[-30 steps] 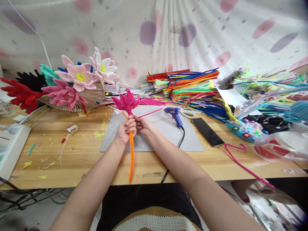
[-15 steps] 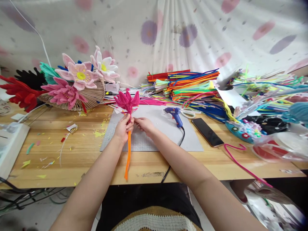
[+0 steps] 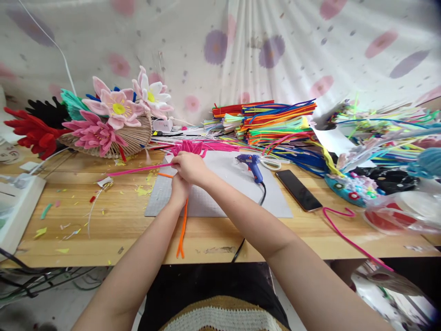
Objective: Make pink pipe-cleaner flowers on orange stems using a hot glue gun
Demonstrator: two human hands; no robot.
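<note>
My left hand [image 3: 179,189] is closed round the orange pipe-cleaner stem [image 3: 182,230] of a hot-pink pipe-cleaner flower [image 3: 189,148], over the grey cutting mat [image 3: 223,193]. My right hand [image 3: 189,166] crosses above the left one, fingers pinched on a loose pink pipe cleaner [image 3: 138,170] that sticks out to the left from below the flower head. The flower is tipped away from me and partly hidden by my right hand. The stem's two orange ends hang past the table's front edge.
A blue glue gun [image 3: 253,164] and a black phone [image 3: 298,189] lie right of my hands. Stacked coloured pipe cleaners [image 3: 275,120] fill the back. Finished flowers rest on a woven fan [image 3: 129,137] at the left. A bent pink pipe cleaner [image 3: 341,230] lies right. Scraps litter the wooden table [image 3: 113,220].
My right hand has swung over my left, carrying the loose pink pipe cleaner from the right side to the left. The flower head has tipped down and away.
</note>
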